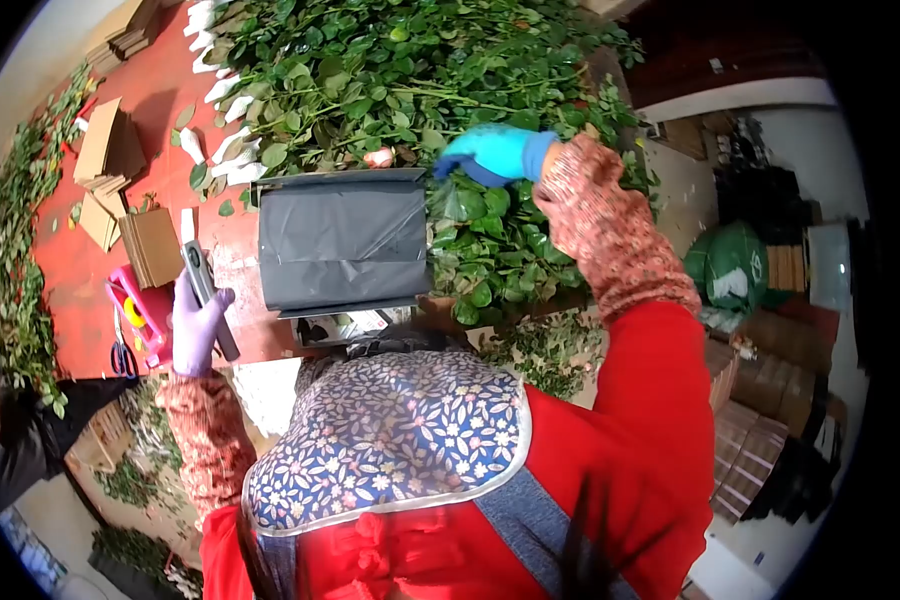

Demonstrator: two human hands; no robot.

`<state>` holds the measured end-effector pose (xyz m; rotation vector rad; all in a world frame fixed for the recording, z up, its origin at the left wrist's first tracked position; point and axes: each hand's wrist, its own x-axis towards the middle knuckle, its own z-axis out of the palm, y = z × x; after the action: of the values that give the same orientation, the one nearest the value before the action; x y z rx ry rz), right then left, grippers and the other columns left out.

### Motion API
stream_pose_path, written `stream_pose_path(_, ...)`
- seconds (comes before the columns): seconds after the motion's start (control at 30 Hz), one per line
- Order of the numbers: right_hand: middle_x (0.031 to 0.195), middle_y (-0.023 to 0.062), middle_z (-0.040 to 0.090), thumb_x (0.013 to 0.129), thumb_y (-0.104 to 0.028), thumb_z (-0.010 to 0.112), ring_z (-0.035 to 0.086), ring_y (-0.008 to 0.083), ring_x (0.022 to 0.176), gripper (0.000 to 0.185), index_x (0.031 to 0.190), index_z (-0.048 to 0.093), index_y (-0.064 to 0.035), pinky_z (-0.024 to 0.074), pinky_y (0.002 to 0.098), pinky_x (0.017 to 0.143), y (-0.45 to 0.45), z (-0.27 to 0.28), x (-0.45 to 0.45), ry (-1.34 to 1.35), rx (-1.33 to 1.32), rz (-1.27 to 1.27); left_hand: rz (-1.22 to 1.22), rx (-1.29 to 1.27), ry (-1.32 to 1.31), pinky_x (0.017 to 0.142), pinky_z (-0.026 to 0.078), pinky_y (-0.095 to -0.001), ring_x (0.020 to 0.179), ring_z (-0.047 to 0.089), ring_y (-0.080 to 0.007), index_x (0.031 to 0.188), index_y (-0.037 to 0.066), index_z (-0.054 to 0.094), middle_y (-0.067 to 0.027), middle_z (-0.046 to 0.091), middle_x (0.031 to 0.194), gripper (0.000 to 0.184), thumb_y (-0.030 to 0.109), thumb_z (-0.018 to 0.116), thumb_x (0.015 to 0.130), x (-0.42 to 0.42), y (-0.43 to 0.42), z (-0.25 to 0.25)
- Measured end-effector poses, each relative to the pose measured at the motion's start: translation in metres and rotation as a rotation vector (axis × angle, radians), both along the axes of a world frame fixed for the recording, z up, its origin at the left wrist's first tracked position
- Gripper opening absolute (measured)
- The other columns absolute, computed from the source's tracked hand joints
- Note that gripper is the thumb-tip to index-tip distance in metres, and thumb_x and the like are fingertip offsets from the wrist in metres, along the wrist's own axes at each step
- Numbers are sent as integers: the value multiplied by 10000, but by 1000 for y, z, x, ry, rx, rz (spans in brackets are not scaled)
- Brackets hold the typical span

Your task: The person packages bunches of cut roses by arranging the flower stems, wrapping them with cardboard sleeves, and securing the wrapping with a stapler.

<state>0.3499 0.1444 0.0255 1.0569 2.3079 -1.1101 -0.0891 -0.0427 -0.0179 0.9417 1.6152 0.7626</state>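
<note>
My left hand [196, 325], in a lilac glove, is closed around a long grey stapler-like tool [208, 296] at the red table's front edge. My right hand [495, 156], in a blue glove with a darker palm, is over the leafy rose stems [490, 240], its fingers stretched to the left and slightly bent. I see nothing held in it, though the fingertips blend into the leaves. Between my hands lies a dark grey paper-covered stand [345, 240] with raised edges. A pale pink rose head [378, 157] shows just behind it.
A pink tape dispenser [142, 315] and scissors [122, 355] lie left of my left hand. Brown cardboard pieces [150, 247] stand on the red table [160, 100]. White-wrapped rose heads [238, 160] line the leaf pile. Stacked cartons [745, 450] and a green sack [727, 267] are at right.
</note>
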Motion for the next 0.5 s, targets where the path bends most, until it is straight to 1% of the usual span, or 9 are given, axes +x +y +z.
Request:
stream_pose_path(0.03, 983, 149, 662, 780, 46, 517, 627, 338, 892, 388, 1106, 666, -102, 505, 422, 787, -5, -27, 23, 181, 147, 81, -2, 18, 147, 872, 456, -318, 985, 530, -212, 1359, -34, 401, -107, 498, 1108, 713, 144, 728, 751, 1, 2, -13)
stream_pose_path(0.1, 1005, 141, 649, 710, 61, 551, 616, 344, 911, 342, 1006, 666, -68, 501, 430, 777, -22, -8, 35, 321, 353, 192, -128, 155, 627, 933, 433, -383, 1039, 524, -298, 1337, -44, 403, -173, 515, 1133, 757, 162, 761, 703, -1, 8, -54)
stream_pose_path(0.13, 982, 130, 634, 694, 28, 583, 611, 335, 904, 329, 994, 665, -79, 500, 429, 776, -31, -6, 43, 309, 392, 201, -154, 160, 620, 955, 417, -419, 1085, 515, -344, 1328, -34, 410, -233, 508, 1171, 775, 186, 774, 680, 5, 17, -62)
stream_pose_path(0.17, 959, 118, 620, 678, -5, 616, 606, 327, 897, 320, 983, 663, -90, 498, 427, 775, -73, 18, 15, 229, 398, 131, -215, 104, 697, 953, 421, -415, 1066, 537, -356, 1323, -27, 416, -239, 523, 1161, 790, 175, 790, 658, -28, 20, -79)
stream_pose_path(0.2, 1035, 106, 616, 665, -13, 618, 595, 324, 947, 336, 989, 651, -94, 487, 419, 814, -80, 15, 20, 185, 357, 130, -239, 81, 794, 940, 428, -414, 1054, 542, -354, 1316, -17, 424, -233, 527, 1150, 762, 164, 782, 668, -29, 25, -97)
stream_pose_path(0.3, 1132, 101, 597, 689, -9, 611, 568, 306, 1020, 411, 1087, 632, -111, 455, 416, 880, -98, 4, 22, 283, 438, 78, -331, 72, 966, 900, 448, -412, 1016, 559, -346, 1294, 13, 448, -214, 539, 1120, 680, 133, 756, 699, -29, 37, -135)
stream_pose_path(0.43, 859, 106, 649, 828, -123, 625, 624, 332, 763, 321, 1149, 612, -112, 501, 438, 727, -95, 8, -5, 419, 445, -98, -409, 143, 1068, 847, 475, -409, 966, 580, -337, 1264, 53, 480, -189, 556, 1078, 577, 92, 722, 741, -46, 33, -144)
stream_pose_path(0.47, 721, 116, 627, 886, -230, 609, 604, 339, 639, 326, 1177, 603, -85, 495, 437, 626, -80, 27, -15, 319, 307, -84, -412, 183, 1085, 834, 482, -408, 953, 586, -334, 1256, 64, 488, -183, 560, 1068, 553, 82, 714, 752, -52, 32, -139)
stream_pose_path(0.5, 721, 129, 624, 864, -203, 596, 609, 326, 660, 414, 1266, 564, -107, 494, 433, 623, -71, 23, -21, 153, 255, -19, -399, 240, 1096, 821, 489, -408, 940, 591, -332, 1249, 74, 496, -176, 564, 1058, 530, 71, 705, 762, -57, 30, -125)
